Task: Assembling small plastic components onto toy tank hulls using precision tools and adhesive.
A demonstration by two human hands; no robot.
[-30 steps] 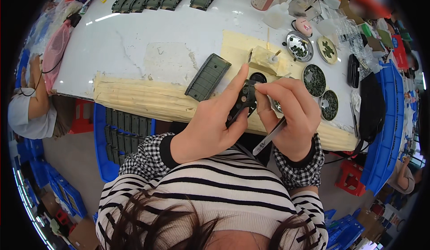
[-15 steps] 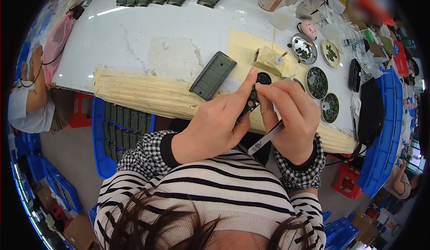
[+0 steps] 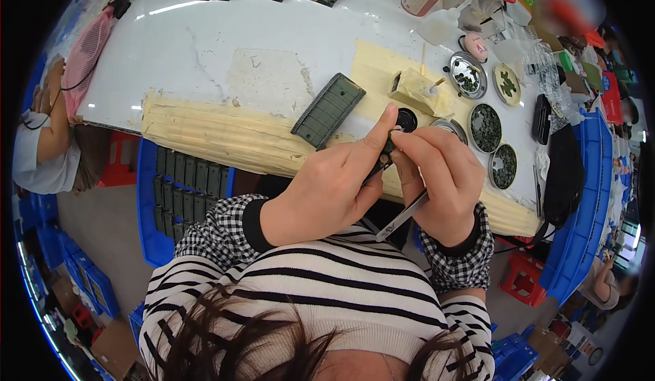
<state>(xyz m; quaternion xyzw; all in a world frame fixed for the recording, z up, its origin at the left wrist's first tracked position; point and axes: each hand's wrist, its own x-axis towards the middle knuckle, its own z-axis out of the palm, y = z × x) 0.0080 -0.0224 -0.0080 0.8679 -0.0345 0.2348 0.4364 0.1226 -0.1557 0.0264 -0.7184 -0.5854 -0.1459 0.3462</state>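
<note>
Since half a second ago my hands have barely shifted. My left hand (image 3: 327,190) pinches a small black part (image 3: 386,154) at the table edge; my right hand (image 3: 443,180) grips it too, with metal tweezers (image 3: 402,215) tucked in the palm. Beyond lie a ribbed green panel (image 3: 328,110) and round metal dishes (image 3: 485,127).

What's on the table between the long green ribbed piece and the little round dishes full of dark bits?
In the head view, a small tape-wrapped block sits on a yellowish sheet between the green ribbed piece and the dishes.
</note>
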